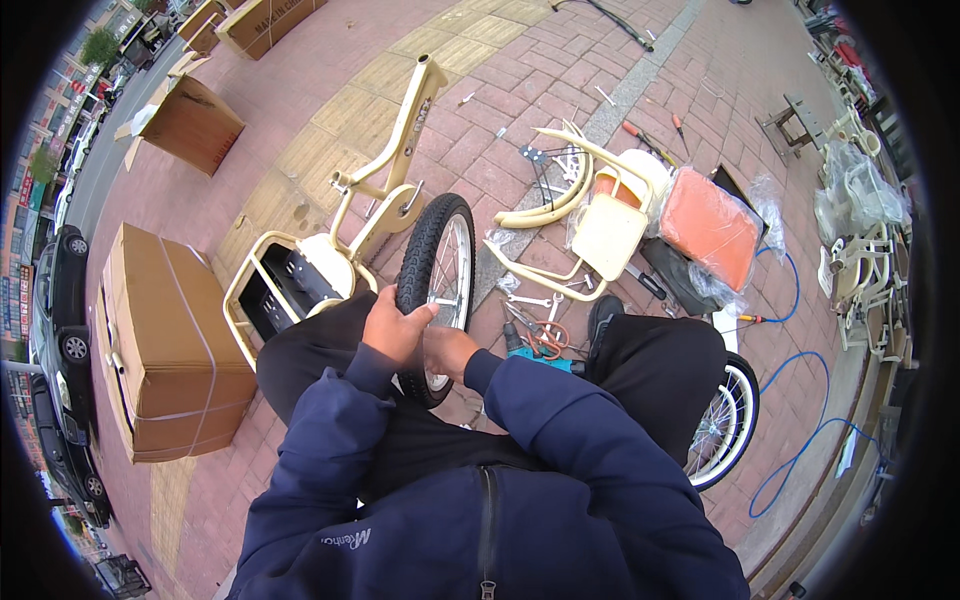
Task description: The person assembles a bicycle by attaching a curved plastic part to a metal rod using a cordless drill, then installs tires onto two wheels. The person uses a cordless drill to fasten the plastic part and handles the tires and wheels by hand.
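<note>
A small bicycle wheel [414, 262] with a knobby black tyre and white rim stands upright between my knees. My left hand [394, 326] is wrapped round its near upper tyre, thumb pointing toward the spokes. My right hand [449, 352] is closed at the rim on the wheel's right side; its fingertips are partly hidden. Just left of the wheel is a cream bicycle frame [407, 130] with a rear rack basket [245, 300]. Beyond my hands, pliers, orange-handled scissors [548, 340], a wrench [532, 300] and a teal power tool [540, 358] lie on the paving.
Cream mudguards [553, 212], a cream rack [608, 238] and an orange plastic-wrapped pad [706, 228] lie ahead to the right. Another wheel [742, 420] rests by my right knee, near a blue hose [800, 445]. Cardboard boxes [165, 340] stand left; wrapped cream parts [862, 190] line the right.
</note>
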The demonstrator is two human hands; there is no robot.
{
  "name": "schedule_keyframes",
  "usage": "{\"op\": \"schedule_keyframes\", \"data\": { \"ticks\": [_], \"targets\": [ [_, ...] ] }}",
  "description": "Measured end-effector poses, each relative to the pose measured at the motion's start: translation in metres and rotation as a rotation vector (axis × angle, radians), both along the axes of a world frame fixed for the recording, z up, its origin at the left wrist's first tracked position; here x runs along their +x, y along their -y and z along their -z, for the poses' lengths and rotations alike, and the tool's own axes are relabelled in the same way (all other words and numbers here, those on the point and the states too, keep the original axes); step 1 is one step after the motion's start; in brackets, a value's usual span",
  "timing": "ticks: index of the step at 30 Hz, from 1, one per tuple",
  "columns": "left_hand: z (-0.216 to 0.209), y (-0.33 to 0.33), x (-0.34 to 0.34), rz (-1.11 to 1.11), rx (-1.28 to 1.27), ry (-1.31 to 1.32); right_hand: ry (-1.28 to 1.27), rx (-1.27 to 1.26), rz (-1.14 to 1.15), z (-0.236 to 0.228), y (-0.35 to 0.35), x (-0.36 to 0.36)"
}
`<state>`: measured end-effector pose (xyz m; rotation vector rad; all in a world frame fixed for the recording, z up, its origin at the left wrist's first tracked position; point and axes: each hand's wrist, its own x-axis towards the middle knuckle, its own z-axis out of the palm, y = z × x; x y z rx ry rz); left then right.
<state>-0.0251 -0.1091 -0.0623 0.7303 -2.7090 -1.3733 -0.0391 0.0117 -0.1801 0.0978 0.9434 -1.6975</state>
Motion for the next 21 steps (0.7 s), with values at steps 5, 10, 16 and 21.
{"op": "schedule_keyframes", "data": {
  "ticks": [5, 10, 16, 21],
  "targets": [
    [0.004, -0.029, 0.045, -0.158, 0.045, 0.15, 0.214, -0.138, 0.124, 0.007, 0.008, -0.002],
    [0.015, -0.04, 0.037, -0.233, -0.096, -0.034, 0.214, -0.103, 0.166, 0.009, 0.0, -0.004],
    [0.01, -0.051, 0.023, -0.285, -0.144, 0.018, 0.272, -0.167, 0.243, 0.027, 0.002, -0.007],
    [0.008, -0.061, 0.012, -0.261, -0.239, 0.013, 0.187, -0.24, 0.341, 0.04, 0.006, -0.011]
  ]
}}
